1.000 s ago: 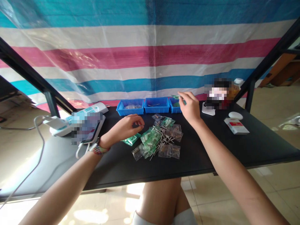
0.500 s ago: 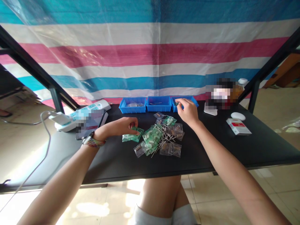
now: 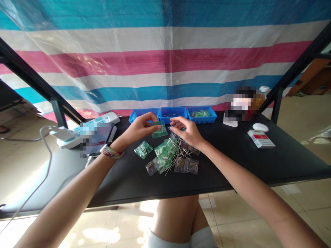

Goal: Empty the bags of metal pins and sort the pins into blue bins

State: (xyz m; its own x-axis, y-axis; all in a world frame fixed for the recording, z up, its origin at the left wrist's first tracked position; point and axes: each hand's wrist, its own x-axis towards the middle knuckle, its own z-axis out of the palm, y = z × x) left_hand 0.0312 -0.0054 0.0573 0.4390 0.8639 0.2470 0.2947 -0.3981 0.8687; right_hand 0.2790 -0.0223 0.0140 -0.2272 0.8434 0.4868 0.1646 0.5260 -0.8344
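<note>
Green packet (image 3: 161,131) pinched in your left fingers (image 3: 150,130) just beyond the pile (image 3: 165,153) looks singled out, and a handover would call for bringing your half-parted, seemingly empty right fingers (image 3: 181,120) closer.

Workshop with blue parts bins (image 3: 202,121)

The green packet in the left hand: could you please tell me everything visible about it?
The green packet looks like small, squarish, translucent plastic, with paler pieces inside, too blurred to identify. Slightly tilted, it is pinched at upper left by the left hand, in front of the blue bins. The right hand is close, apparently not touching it.
</note>
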